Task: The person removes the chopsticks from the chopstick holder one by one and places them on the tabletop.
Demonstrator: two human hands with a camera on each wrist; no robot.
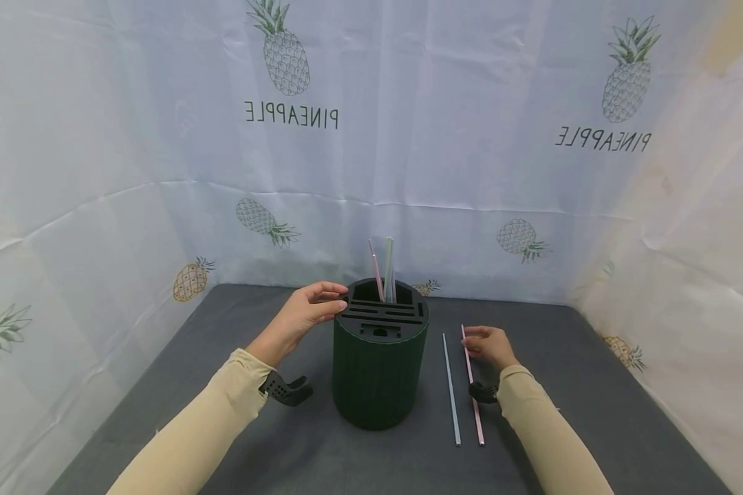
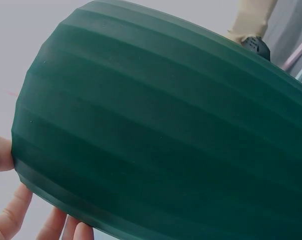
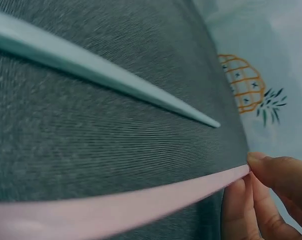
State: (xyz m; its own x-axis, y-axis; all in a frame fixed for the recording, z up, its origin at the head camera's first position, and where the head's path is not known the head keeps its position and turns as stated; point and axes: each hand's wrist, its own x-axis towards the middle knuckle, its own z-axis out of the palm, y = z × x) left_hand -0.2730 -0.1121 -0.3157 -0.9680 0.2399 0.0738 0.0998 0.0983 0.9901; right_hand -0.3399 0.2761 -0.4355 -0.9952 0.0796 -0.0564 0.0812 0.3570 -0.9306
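Note:
A round, dark green knife block (image 1: 379, 385) with a black slotted top stands upright on the table. My left hand (image 1: 312, 306) holds it by the rim at its left side; in the left wrist view the thumb and fingertips lie against the edge of the green wall (image 2: 151, 120). To the right of the block, my right hand (image 1: 488, 346) pinches a pink straw (image 3: 140, 207) near its far end, between thumb and fingers. A light blue straw (image 1: 451, 392) lies beside it on the table, nearer the block.
Several straws (image 1: 388, 268), among them a pink and a pale green one, stand in the block's large rear opening. Dark grey cloth (image 1: 266, 447) covers the table. White curtains (image 1: 446, 165) with pineapple prints hang behind and along both sides.

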